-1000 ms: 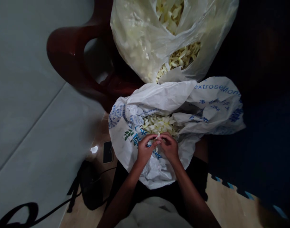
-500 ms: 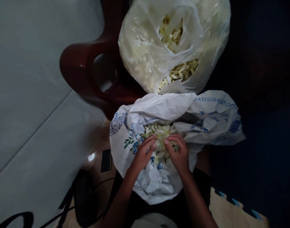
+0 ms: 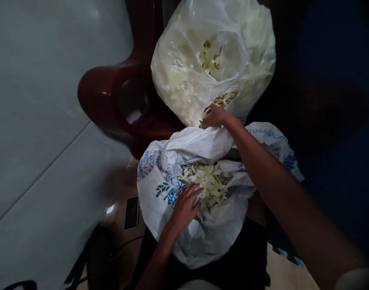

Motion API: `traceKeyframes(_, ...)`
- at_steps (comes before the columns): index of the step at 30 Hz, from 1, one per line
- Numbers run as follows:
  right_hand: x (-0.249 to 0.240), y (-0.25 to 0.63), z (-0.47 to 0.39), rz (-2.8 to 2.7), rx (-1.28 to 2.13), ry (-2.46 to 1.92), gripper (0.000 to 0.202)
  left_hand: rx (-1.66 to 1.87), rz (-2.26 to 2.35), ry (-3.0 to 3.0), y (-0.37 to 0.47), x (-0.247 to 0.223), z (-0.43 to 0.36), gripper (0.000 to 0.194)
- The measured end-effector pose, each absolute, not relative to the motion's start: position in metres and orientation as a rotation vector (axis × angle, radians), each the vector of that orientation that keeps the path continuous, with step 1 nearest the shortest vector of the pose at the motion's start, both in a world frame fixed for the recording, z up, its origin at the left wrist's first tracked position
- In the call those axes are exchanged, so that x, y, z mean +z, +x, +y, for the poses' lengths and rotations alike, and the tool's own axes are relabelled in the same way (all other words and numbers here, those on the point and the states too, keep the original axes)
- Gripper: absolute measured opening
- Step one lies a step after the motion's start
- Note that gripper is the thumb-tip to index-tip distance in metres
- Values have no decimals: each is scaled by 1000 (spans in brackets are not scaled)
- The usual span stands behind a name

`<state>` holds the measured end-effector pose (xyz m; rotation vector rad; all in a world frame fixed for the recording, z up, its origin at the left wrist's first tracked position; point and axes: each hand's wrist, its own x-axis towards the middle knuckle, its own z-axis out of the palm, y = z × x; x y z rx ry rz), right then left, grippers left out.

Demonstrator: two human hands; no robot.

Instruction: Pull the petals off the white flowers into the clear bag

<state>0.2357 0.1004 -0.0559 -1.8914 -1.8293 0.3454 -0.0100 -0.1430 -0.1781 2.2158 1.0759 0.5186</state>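
My left hand [image 3: 186, 203] rests with its fingers apart at the left edge of a heap of pale cream flowers [image 3: 207, 179]. These flowers lie in an open white printed sack [image 3: 199, 245] on my lap. My right hand [image 3: 216, 116] reaches into the lower opening of a big translucent plastic bag [image 3: 178, 76], which is full of similar flowers [image 3: 225, 98]. The right fingertips are hidden among the flowers and the bag's edge, so whether they grip anything does not show.
A dark red glossy chair [image 3: 95, 84] stands left of the plastic bag, beside a pale wall [image 3: 45, 100]. On the floor at left lie a phone [image 3: 131, 212] and a black bag-like object [image 3: 101, 257]. A foam mat edge [image 3: 288, 257] shows at lower right.
My right hand has left the flowers in the sack and moved up into the plastic bag's opening. My left hand has stayed over the sack, its fingers now spread.
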Motion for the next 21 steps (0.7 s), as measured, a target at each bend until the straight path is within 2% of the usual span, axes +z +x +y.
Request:
traceKeyframes(7, -72, 223, 82, -1855, 144, -1911, 35, 586, 1076, 2182, -7, -184, -143, 34)
traceKeyframes(11, -69, 219, 79, -1800, 85, -1918, 25, 602, 1085, 2158, -6, -182, -143, 33)
traceKeyframes(17, -37, 232, 64, -1204, -34, -1735, 17, 643, 1102, 2087, -8, -184, -142, 30)
traceKeyframes(21, -22, 228, 1, -855, -241, -1503, 12, 740, 1099, 1982, -5, -183, -142, 27)
